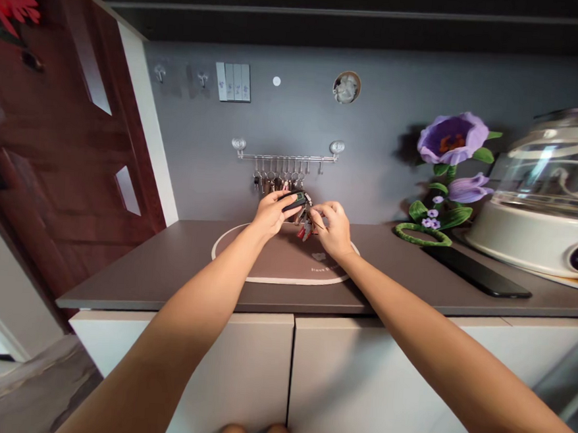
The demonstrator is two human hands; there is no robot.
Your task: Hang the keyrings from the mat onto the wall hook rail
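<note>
My left hand (273, 213) is closed around a black car key fob (295, 201), held above a brown mat (285, 269). From the fob hangs a bunch of keys (304, 225) with a red piece among them. My right hand (332, 227) pinches at this bunch from the right, its fingertips against the keys; exactly which part it grips is too small to tell. Just behind the hands, a metal hook rail (288, 158) on the wall carries several key rings with keys, partly hidden by my left hand.
On the right of the counter (167, 261) are a black phone (478, 270), a purple knitted flower (452, 143) with a green base and a white appliance (540, 227) with a clear cover. A dark shelf (331, 31) overhangs the top. Left stands a reddish-brown door (62, 128).
</note>
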